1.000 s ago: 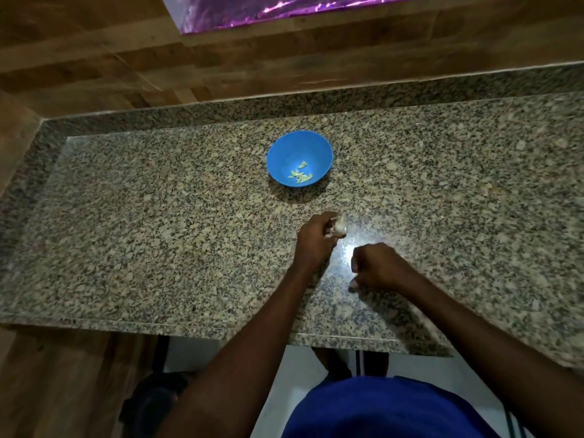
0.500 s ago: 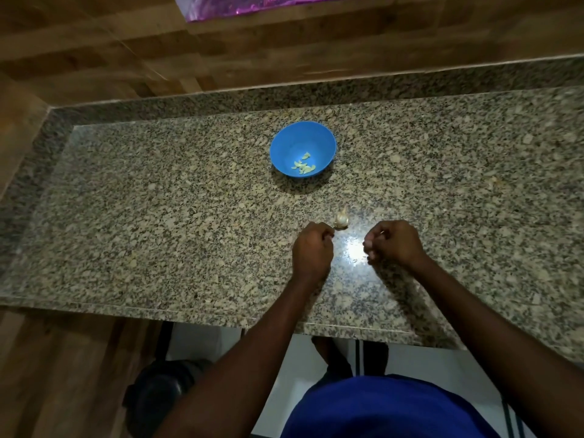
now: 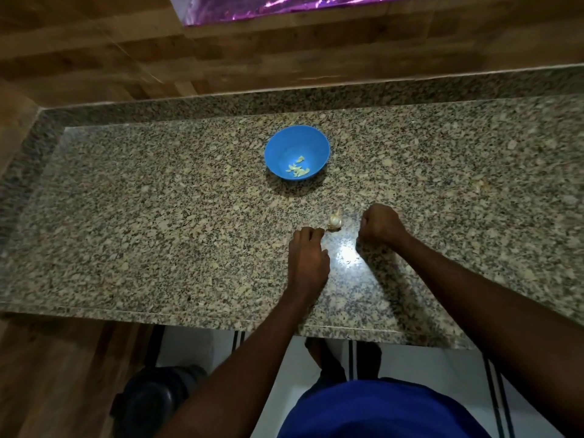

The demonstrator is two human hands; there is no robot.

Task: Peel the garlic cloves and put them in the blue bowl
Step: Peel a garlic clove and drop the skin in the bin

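Garlic bulb (image 3: pixel 334 221) sits between both curled hands; whether either grip holds a clove, I cannot tell.

I see a speckled granite countertop (image 3: pixel 158 216), grey flecked with black and cream, with a white glare spot near its front edge. On it sits a round bright blue plastic bowl (image 3: pixel 279 147) holding pale yellow-green peeled garlic cloves (image 3: pixel 298 169). A whitish, papery garlic bulb (image 3: pixel 334 221) shows cream tones. Behind runs a brown wood-grain wall (image 3: pixel 94 49) and a glossy purple sheet (image 3: pixel 284 6). I see a royal blue shirt (image 3: pixel 379 412) below.
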